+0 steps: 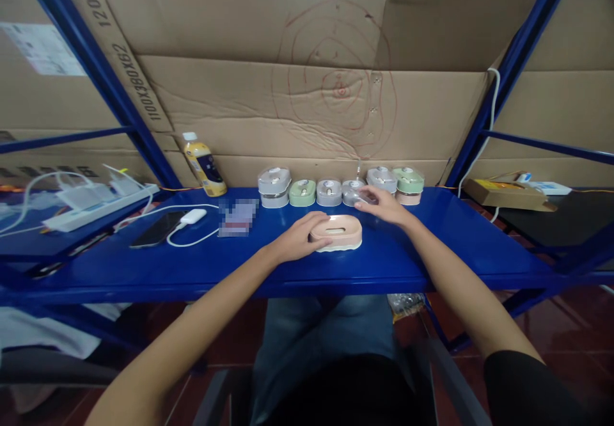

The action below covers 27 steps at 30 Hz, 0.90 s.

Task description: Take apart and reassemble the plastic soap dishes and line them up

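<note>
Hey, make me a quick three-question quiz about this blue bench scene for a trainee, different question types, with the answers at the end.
1. True or false: the left hand rests on the pink tray lying on the blue table.
2. Multiple choice: the right hand reaches to A) the yellow bottle, B) the clear lid in the row of small cases, C) the phone.
3. Fill in: the white charger lies beside the ____.

Key: 1 true; 2 B; 3 phone.
</note>
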Tool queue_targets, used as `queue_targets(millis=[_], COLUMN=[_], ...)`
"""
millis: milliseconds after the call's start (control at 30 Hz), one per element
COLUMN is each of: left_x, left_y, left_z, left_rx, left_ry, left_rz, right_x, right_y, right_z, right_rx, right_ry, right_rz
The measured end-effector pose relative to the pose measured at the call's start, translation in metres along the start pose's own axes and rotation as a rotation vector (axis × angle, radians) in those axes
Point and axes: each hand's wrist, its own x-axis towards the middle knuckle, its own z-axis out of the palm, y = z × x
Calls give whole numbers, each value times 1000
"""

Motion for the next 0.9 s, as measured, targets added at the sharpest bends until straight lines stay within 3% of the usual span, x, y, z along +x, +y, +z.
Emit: queue_targets(millis=[133, 333, 533, 667, 900], left_x=[0, 0, 0, 2, 3], left_y=[1, 3, -2, -10, -17], left_z=[0, 6, 14, 19, 23], left_rx=[-15, -71, -130, -246, -368], left_ry=[46, 17, 46, 36, 33], left_rz=[-59, -80, -97, -149, -189], right_x=[-5, -8, -11, -12, -15], right_y=[-15, -25, -29, -34, -38], right_z=[10, 17, 18, 30, 51], right_rx=[-1, 3, -65, -206, -310], right_ry=[-104, -219, -241, -262, -283], right_rz=[-102, -146, -186, -265, -274])
